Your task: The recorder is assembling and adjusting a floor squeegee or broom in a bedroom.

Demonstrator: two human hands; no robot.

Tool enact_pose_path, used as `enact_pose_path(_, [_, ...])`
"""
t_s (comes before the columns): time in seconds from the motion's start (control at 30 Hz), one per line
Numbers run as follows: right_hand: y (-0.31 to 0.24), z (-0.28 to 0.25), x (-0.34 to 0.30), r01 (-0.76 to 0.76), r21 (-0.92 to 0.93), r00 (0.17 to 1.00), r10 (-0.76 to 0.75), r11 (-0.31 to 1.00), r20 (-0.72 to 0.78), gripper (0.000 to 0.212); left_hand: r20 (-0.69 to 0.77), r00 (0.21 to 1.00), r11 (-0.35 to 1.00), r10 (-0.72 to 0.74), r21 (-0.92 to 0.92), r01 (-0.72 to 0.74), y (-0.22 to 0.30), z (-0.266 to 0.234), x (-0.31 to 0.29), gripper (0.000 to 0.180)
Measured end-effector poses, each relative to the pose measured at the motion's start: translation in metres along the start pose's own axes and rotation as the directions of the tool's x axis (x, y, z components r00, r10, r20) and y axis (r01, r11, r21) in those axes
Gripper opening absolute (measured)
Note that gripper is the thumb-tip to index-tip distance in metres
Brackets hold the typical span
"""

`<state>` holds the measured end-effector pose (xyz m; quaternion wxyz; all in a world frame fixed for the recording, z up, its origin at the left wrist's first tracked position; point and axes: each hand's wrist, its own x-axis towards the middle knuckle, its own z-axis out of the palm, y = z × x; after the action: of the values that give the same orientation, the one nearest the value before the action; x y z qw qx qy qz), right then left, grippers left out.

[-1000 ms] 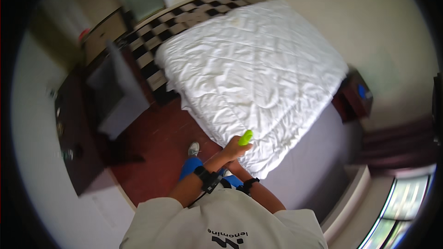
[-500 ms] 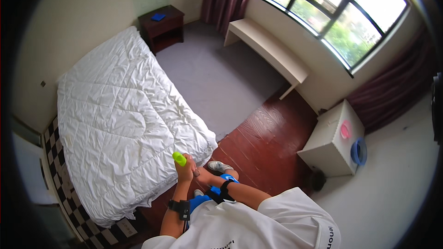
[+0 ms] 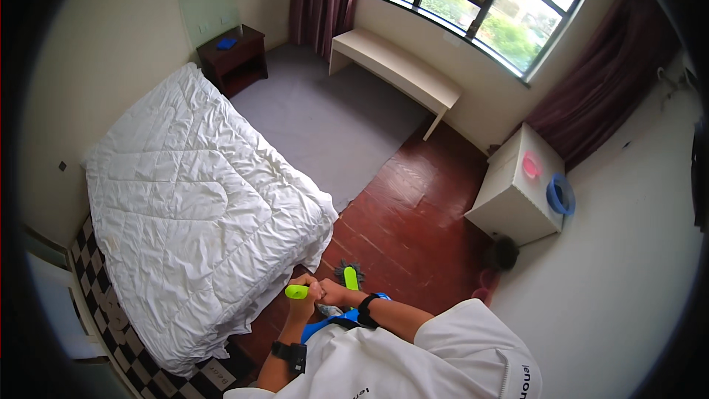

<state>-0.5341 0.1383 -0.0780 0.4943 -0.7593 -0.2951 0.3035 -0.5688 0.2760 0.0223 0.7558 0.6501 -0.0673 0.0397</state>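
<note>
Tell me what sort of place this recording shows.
Most likely a bedroom: a bed with a white quilted cover fills the left side, a dark nightstand stands beside it, and purple curtains hang by the window.

Relative to the earlier views, the outlook has swung from the bed [image 3: 199, 199] toward the window [image 3: 480, 0], now at the top. The left hand [image 3: 301, 305] and right hand [image 3: 331, 292] sit lower than half a second earlier and closer together; the green-ended handle [image 3: 297, 292] now points more sideways. A grey-fringed mop head [image 3: 351, 278] has appeared on the red floor [image 3: 399, 199], and a reddish object [image 3: 484, 281] by the wall.
</note>
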Motion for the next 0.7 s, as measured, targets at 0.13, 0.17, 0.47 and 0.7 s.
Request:
enact_pose_path(0.13, [-0.005,0.031,-0.017,0.019,0.001,1.000,-0.019,1.000,0.013,0.022,0.004,0.997,0.993,0.080,-0.092,-0.079,0.001,-0.005,-0.044,0.036])
enact_pose_path(0.17, [-0.014,0.039,-0.024,0.017,-0.018,0.999,-0.017,1.000,0.027,0.023,0.032,0.997,0.991,0.070,-0.117,-0.066,0.012,-0.006,-0.055,0.036])
enact_pose_path(0.47, [-0.004,0.056,-0.172,0.110,-0.002,0.937,-0.104,0.994,-0.335,0.024,0.565,0.818,0.948,0.113,0.184,-0.258,0.051,0.084,-0.106,0.021])
enact_pose_path(0.7, [0.016,0.099,-0.322,-0.183,0.005,0.773,0.147,0.983,-0.617,0.023,0.791,0.605,0.994,0.093,-0.036,-0.106,0.012,0.186,-0.171,0.013])
